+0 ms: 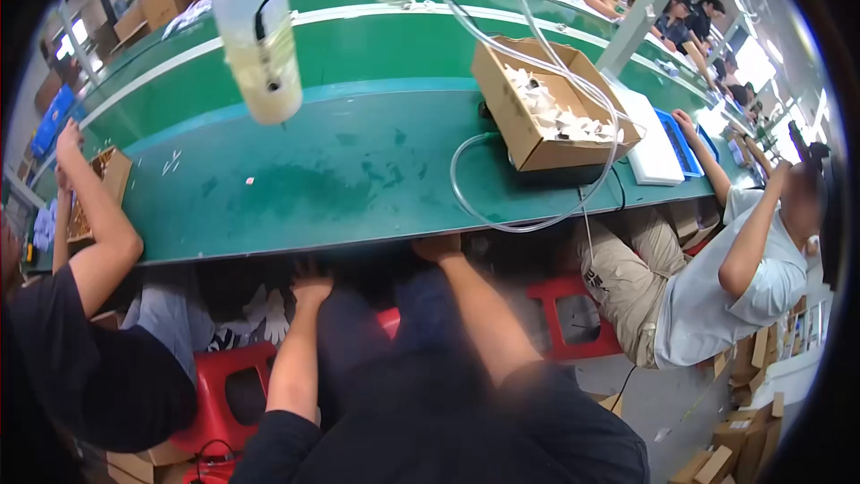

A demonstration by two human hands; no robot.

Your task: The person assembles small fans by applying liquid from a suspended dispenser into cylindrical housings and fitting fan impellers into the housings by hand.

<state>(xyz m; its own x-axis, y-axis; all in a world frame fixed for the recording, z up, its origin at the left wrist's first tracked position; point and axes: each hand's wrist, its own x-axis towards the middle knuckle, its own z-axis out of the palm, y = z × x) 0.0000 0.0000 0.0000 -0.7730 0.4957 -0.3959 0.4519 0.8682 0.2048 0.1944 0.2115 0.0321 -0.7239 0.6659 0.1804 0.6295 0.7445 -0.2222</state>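
Observation:
My left hand (312, 285) is low beside my left thigh, below the front edge of the green worktable (358, 215). Its fingers look stretched forward and apart, dim in the shadow, with nothing visible in them. At the table's front edge is my right hand (437, 247), above my right leg. Its fingers are hidden by the edge and the dark underneath, so I cannot see whether it holds anything. A small pale scrap (249, 181) lies on the tabletop.
An open cardboard box (528, 154) of white pieces stands right on a dark base, with clear tubing (457, 184) around it. A cloudy plastic container (260, 81) hangs above the table. Co-workers sit on both sides; red stools (210, 394) and a conveyor (376, 36) are nearby.

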